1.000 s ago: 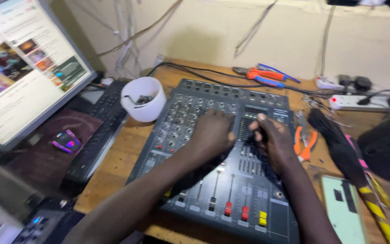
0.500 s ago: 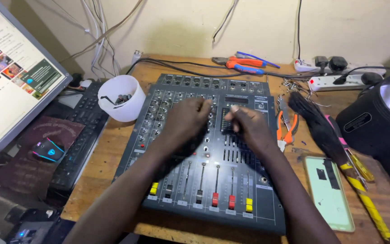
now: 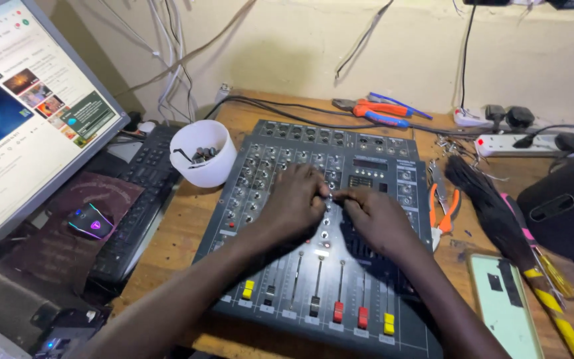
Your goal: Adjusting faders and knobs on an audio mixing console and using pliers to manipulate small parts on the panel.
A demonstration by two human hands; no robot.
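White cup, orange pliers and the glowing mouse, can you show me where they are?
white cup (image 3: 215, 174), head view, on its front wall.
orange pliers (image 3: 444, 214), head view, on the orange handles.
mouse (image 3: 91, 220), head view, on its dark top.

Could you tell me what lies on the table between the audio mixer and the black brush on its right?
In the head view, orange-handled pliers lie on the wooden table between the mixer and the brush.

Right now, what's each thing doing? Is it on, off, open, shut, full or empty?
Computer screen: on, showing a page.
Mouse: lit up.
White cup: holds small parts, not full.
Mixer: flat on the table, sliders mostly pulled low.
Left hand: pinching at a mixer knob.
Right hand: pinching beside it.
Orange pliers: lying unused.
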